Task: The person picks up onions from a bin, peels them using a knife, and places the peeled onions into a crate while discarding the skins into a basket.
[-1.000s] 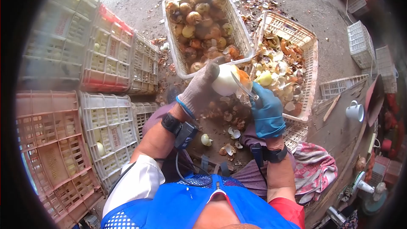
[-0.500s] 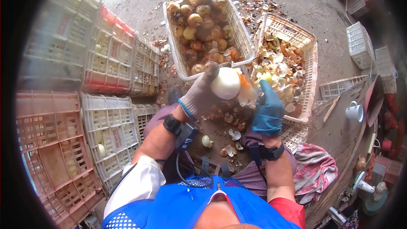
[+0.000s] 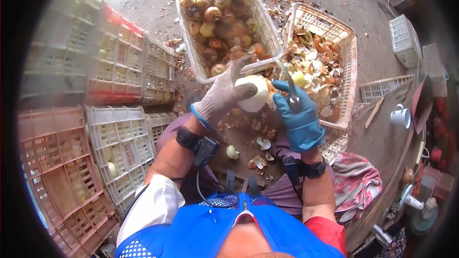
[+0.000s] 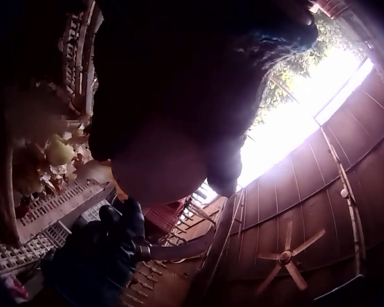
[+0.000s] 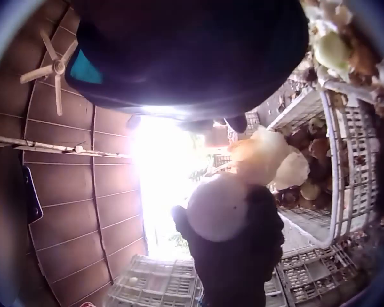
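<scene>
A large peeled white onion (image 3: pixel 255 94) sits in my left hand (image 3: pixel 221 94), which wears a grey knit glove and grips it from the left side. Some orange-brown skin (image 3: pixel 270 87) still hangs on the onion's right side. My right hand (image 3: pixel 300 122), in a blue rubber glove, holds a knife with its curved blade (image 3: pixel 287 73) pointing up and away from me. Its thumb and finger reach to the loose skin. In the left wrist view the knife blade (image 4: pixel 179 250) sticks out from the blue glove, below the onion (image 4: pixel 160 176). Pale peel (image 5: pixel 262 157) shows beside the onion in the right wrist view.
A white crate (image 3: pixel 193 62) of unpeeled onions stands ahead. Beside it, another crate (image 3: pixel 353 67) holds peelings. Stacked crates (image 3: pixel 119 134) line the left. Loose peel scraps (image 3: pixel 258 161) lie on the ground between the legs. A mug (image 3: pixel 400 116) and a towel (image 3: pixel 356 181) are at right.
The knife has swung from against the onion's skin to pointing up and away. My right hand moved off with peel, then came back to the onion. My left hand keeps its grip.
</scene>
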Demonstrator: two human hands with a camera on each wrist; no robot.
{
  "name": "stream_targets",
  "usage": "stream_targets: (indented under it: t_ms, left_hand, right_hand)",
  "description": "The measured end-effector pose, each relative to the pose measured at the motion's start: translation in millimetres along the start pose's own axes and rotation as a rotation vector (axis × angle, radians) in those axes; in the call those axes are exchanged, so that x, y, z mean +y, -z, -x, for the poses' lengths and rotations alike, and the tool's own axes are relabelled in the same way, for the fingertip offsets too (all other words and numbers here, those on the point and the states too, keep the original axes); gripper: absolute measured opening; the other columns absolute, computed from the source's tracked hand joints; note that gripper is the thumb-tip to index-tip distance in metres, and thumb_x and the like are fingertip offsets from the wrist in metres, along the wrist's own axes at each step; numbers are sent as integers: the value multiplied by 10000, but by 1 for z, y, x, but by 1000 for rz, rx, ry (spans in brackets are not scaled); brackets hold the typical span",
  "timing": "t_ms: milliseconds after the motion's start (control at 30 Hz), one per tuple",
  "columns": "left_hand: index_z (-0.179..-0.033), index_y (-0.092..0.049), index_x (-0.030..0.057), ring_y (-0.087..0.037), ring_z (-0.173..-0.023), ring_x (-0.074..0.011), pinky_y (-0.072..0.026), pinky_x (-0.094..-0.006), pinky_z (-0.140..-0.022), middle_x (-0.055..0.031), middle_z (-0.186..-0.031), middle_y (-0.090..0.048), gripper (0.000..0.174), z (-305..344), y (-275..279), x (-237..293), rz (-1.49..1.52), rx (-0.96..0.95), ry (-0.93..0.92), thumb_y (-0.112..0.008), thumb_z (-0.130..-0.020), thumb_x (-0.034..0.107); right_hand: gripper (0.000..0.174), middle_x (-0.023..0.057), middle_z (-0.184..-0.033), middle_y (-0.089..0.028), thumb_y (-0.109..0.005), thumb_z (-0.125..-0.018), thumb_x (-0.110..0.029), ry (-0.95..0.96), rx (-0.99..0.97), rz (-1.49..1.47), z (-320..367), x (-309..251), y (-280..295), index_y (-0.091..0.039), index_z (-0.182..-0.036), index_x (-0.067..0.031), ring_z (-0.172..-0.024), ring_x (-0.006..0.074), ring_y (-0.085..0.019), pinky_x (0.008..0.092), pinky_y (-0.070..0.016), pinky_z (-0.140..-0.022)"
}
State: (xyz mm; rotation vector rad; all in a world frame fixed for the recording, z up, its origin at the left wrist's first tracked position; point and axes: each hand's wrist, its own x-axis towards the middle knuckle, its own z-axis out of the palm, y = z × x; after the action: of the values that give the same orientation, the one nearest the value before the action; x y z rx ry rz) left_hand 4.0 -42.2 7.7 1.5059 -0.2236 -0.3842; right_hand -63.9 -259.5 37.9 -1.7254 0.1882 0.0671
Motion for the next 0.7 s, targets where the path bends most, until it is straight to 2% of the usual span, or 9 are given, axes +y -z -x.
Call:
stream_targets:
  t_ms: [67, 100, 200, 233, 433, 533, 567, 667, 700]
  left_hand:
    - [-1604, -376, 5, -509, -1360, -247, -402, -379, -1160, -170, -1478, -537, 1069, -1, -3, 1, -155, -9, 30, -836, -780, 508]
    - [-1603, -378, 6, -511, -1356, -245, -405, -378, -1157, -168, -1469, -538, 1062, 0, -6, 8, -203, -21, 23, -836, -776, 491]
    - [-1604, -382, 12, -525, -1338, -235, -407, -371, -1154, -167, -1444, -542, 1030, -1, -14, 11, -257, -38, 24, -816, -759, 410]
    - [-1606, -380, 12, -525, -1337, -232, -406, -370, -1155, -169, -1453, -541, 1029, -2, -15, 11, -268, -53, 31, -811, -754, 397]
    - [-1611, -368, -4, -512, -1363, -225, -400, -375, -1164, -178, -1522, -523, 1039, -1, -18, 10, -218, -120, 74, -781, -750, 406]
    - [-1606, -371, -14, -512, -1381, -238, -400, -384, -1168, -179, -1541, -518, 1021, 1, -17, 15, -187, -133, 48, -740, -764, 431]
    - [-1605, -373, -17, -512, -1386, -243, -401, -387, -1170, -179, -1545, -517, 1016, 1, -16, 16, -188, -138, 38, -726, -769, 440]
    - [-1604, -379, -14, -508, -1402, -256, -399, -395, -1176, -180, -1555, -513, 1016, 2, -11, 11, -200, -123, 34, -712, -780, 478]
    - [-1591, -396, -19, -521, -1369, -243, -411, -385, -1162, -169, -1506, -534, 966, 1, -9, 11, -183, -133, 27, -727, -792, 413]
  right_hand:
    - [335, 2, -989, -744, -736, -1004, -127, 122, 12, 98, 0, 8, -4, -702, -1323, -29, -722, 26, -598, 223, -521, -667]
    - [289, 44, -1024, -748, -740, -987, -106, 124, 13, 85, 1, 2, -5, -721, -1263, -21, -728, 41, -614, 241, -540, -678]
    - [209, 65, -992, -750, -745, -968, -89, 188, 56, 184, 0, 10, -2, -740, -1166, -22, -732, 58, -636, 252, -550, -677]
    - [142, 79, -951, -749, -745, -954, -74, 132, 67, 161, 0, 13, -2, -743, -1087, -24, -742, 76, -662, 262, -560, -688]
    - [137, 54, -899, -745, -748, -958, -87, 28, 141, 183, -2, 9, 5, -745, -1083, -31, -741, 74, -665, 263, -554, -685]
    - [130, 27, -898, -744, -733, -973, -81, -86, 168, 34, -7, 18, 13, -746, -1092, -31, -754, 70, -670, 260, -558, -704]
    - [244, 24, -987, -749, -742, -998, -123, -37, 111, 17, -9, 25, 18, -733, -1230, -46, -818, 60, -664, 253, -551, -745]
    - [388, 33, -1108, -743, -751, -1013, -173, 26, 44, -217, -12, 16, 18, -678, -1380, -71, -893, 56, -647, 241, -534, -789]
    - [503, 52, -1201, -726, -757, -1016, -212, 52, 19, -246, -12, 17, 18, -608, -1478, -82, -955, 67, -643, 238, -529, -826]
